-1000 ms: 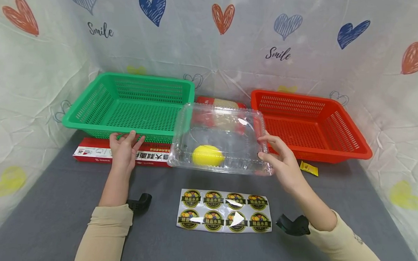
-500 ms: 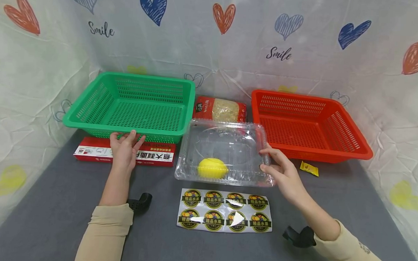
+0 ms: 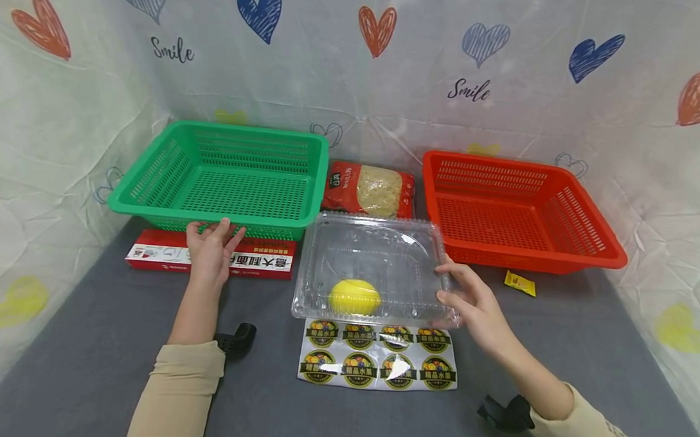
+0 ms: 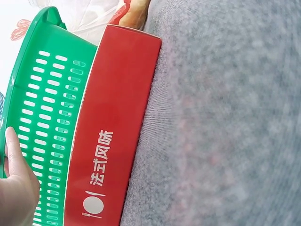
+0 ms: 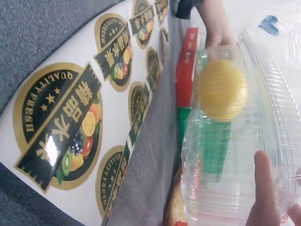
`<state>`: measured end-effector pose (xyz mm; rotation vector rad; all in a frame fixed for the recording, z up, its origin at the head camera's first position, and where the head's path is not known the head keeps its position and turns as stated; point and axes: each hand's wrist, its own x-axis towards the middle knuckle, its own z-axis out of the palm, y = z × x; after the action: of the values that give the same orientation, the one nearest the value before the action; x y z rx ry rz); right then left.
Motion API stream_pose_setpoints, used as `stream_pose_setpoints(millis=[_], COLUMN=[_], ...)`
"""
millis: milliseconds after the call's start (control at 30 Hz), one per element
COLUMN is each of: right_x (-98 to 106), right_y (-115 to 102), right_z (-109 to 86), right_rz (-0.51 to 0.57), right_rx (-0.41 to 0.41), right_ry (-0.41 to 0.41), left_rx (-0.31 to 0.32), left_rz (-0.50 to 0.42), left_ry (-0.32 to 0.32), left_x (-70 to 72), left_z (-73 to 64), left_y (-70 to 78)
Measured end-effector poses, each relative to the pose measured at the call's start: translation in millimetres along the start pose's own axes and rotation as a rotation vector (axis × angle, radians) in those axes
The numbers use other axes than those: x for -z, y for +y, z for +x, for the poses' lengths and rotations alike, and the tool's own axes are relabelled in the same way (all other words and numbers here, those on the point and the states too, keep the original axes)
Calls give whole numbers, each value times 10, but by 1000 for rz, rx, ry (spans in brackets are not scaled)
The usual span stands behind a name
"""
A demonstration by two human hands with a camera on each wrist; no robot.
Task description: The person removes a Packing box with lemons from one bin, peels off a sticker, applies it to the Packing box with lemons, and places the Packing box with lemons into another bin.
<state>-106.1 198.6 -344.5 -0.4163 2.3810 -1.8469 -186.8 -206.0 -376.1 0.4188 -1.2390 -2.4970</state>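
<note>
My right hand pinches the right edge of a clear plastic clamshell box, thumb and fingers at its rim. Inside, near the front left, lies a yellow lemon; the right wrist view shows the lemon through the ribbed wall. The box is held over the back edge of a sticker sheet. My left hand grips the front rim of the green basket, with part of the fingers hidden. In the left wrist view, one finger lies along the basket's rim.
Beneath the green basket's front lies a red pasta box. A red food bag sits between the green basket and a red basket. A small yellow packet is in front of the red basket. A patterned sheet hangs behind.
My right hand has brought the clear box with the lemon down and toward me, until it overlaps the sticker sheet and uncovers the red bag. My left hand stays at the green basket.
</note>
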Motion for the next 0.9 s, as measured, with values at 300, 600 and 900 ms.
stream_pose_setpoints(millis=[300, 600, 900], right_x=[-18, -95, -100], right_y=[3, 100, 193], right_z=[-98, -72, 70], right_rz=[-126, -91, -85], right_rx=[83, 59, -18], right_ry=[21, 13, 26], left_rx=[-2, 1, 6], left_rz=[12, -22, 4], left_ry=[4, 3, 13], left_x=[-6, -7, -3], left_z=[-15, -4, -8], left_y=[2, 11, 1])
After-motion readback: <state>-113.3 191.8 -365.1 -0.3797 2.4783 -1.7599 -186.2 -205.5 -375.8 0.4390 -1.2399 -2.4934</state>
